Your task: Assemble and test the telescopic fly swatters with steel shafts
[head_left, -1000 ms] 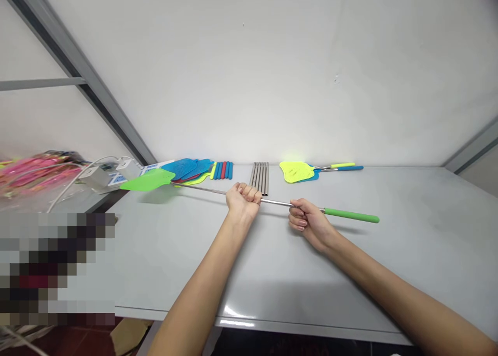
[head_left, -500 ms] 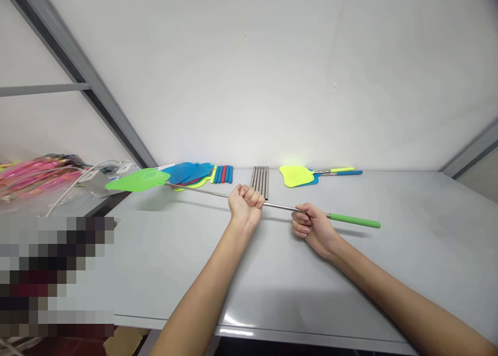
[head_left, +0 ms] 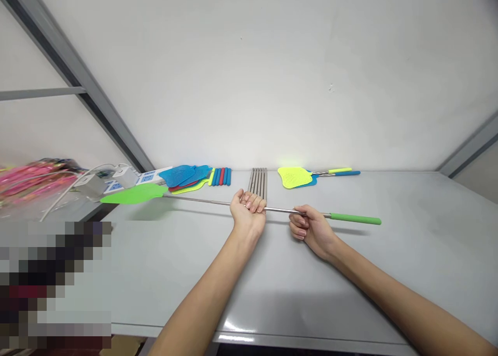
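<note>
A long fly swatter (head_left: 134,194) with a green paddle, a thin metal rod and a green grip stretches across the view above the table, paddle at left. My left hand (head_left: 250,210) is turned palm up, its fingers curled over the middle of the rod. Nearer the green grip, my right hand (head_left: 311,229) pinches the rod between thumb and bent fingers. Behind my left hand lies a row of metal tubes (head_left: 259,179). Blue, red and yellow swatter paddles (head_left: 179,175) are piled to the left, beside several blue and red grips (head_left: 222,177).
Two swatters with rods and grips, the top one yellow (head_left: 293,177), lie at the back right. A power strip (head_left: 150,178) with white plugs (head_left: 91,186) and cables sits at the left, near a bag of pink items (head_left: 35,182). A wall closes off the grey table (head_left: 311,304) behind.
The green paddle end has dipped a little and turned more edge-on. My left hand has rolled with its fingers loosening slightly; my right hand has barely moved. The view has shifted slightly.
</note>
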### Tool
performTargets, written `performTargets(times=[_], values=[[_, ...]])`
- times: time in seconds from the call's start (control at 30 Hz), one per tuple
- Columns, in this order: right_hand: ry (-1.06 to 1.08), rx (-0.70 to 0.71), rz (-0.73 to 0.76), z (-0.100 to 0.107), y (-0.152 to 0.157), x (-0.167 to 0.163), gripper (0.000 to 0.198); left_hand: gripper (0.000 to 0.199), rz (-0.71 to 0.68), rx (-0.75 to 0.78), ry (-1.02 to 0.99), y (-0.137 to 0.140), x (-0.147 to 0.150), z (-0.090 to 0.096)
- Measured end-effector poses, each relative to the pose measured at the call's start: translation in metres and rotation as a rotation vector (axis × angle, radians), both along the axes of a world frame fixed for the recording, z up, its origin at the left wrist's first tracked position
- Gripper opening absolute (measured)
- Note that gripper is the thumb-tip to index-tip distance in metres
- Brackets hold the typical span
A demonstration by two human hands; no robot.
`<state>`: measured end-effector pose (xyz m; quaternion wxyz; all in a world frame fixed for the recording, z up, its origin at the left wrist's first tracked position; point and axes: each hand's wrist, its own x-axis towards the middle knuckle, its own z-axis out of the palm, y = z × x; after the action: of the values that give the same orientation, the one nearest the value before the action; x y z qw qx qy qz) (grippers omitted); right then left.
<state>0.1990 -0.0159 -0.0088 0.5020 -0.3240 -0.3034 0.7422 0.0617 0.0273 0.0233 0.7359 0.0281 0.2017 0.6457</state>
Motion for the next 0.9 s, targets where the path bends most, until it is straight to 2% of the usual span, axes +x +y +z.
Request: performTargets(times=[0.43, 0.9], values=[[0.075, -0.015, 0.019, -0.004, -0.003, -0.007, 0.037, 0.031, -0.061, 0.024, -0.062, -0.009, 0.008, -0.001], [0.03, -0.019, 0.059, -0.001, -0.006, -0.01, 0.038, 0.029, -0.069, 0.003, -0.041, -0.013, 0.011, 0.001]])
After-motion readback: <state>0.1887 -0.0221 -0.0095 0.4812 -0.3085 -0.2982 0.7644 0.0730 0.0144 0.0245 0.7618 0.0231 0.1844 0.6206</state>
